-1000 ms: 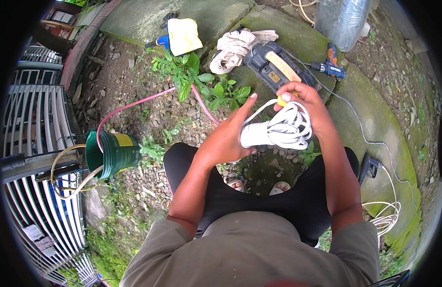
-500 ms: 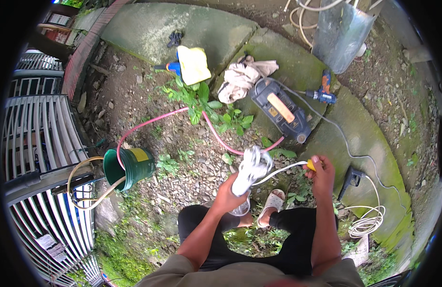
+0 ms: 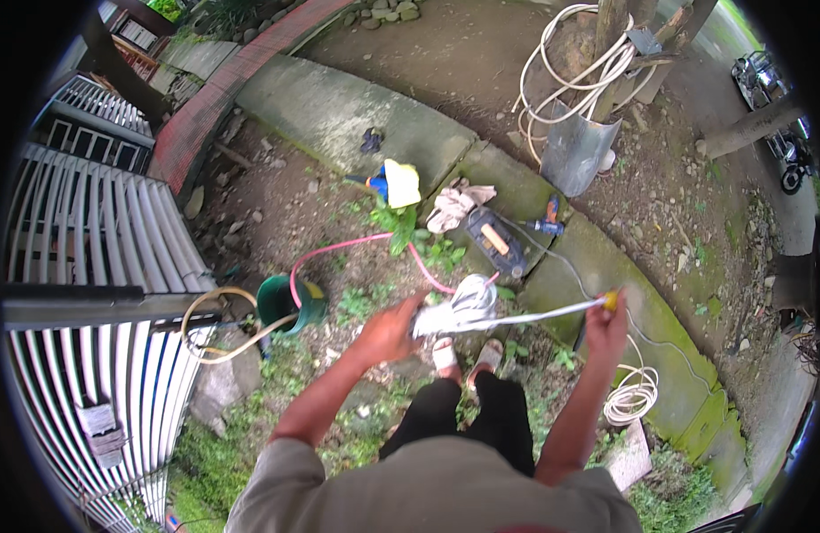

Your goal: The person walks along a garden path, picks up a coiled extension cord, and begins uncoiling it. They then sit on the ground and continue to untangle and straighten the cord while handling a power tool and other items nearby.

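White cable bundle [image 3: 459, 306] between hands, above pink hose [image 3: 357, 244], green bucket [image 3: 286, 305]

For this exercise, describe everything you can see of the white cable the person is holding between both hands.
The white cable looks like a thin, flexible, plastic-sheathed cord. Most of it is gathered in a loose bundle of loops gripped by the left hand. From the bundle one strand runs out straight and taut to the right hand, which pinches its end, tipped with a small yellow-orange piece. It is held in the air above the person's sandalled feet and the weedy ground, touching only the two hands.
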Demonstrator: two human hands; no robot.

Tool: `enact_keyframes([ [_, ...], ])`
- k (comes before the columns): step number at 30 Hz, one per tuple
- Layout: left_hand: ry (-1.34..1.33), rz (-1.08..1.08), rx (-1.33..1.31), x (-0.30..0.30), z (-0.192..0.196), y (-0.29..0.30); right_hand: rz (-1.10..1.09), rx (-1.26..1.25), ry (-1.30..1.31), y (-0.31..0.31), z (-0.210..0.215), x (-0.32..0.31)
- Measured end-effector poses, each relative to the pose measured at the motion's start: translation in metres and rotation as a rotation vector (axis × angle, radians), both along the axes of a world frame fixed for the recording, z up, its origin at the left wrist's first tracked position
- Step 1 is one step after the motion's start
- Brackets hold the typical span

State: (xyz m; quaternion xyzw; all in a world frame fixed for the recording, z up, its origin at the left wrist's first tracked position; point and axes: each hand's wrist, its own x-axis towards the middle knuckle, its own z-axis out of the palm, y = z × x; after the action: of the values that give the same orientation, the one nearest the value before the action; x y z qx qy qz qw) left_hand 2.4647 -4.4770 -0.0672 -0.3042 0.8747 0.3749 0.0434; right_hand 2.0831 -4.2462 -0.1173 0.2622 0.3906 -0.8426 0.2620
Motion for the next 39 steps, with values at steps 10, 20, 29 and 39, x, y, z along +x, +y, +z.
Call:
enact_keyframes([
  [10,0.715,0.219,-0.347,0.010,0.168,0.012,0.300,-0.163,0.659,0.042,0.250,0.012],
  [20,1.143,0.596,0.424,0.017,0.170,0.030,0.474,-0.246,0.845,0.072,0.289,-0.003],
  [29,0.557,-0.045,-0.700,0.033,0.161,0.074,0.264,-0.602,0.138,0.054,0.255,-0.138],
  [39,0.845,0.434,-0.097,0.043,0.156,0.079,0.549,-0.865,0.074,0.069,0.289,-0.267],
])
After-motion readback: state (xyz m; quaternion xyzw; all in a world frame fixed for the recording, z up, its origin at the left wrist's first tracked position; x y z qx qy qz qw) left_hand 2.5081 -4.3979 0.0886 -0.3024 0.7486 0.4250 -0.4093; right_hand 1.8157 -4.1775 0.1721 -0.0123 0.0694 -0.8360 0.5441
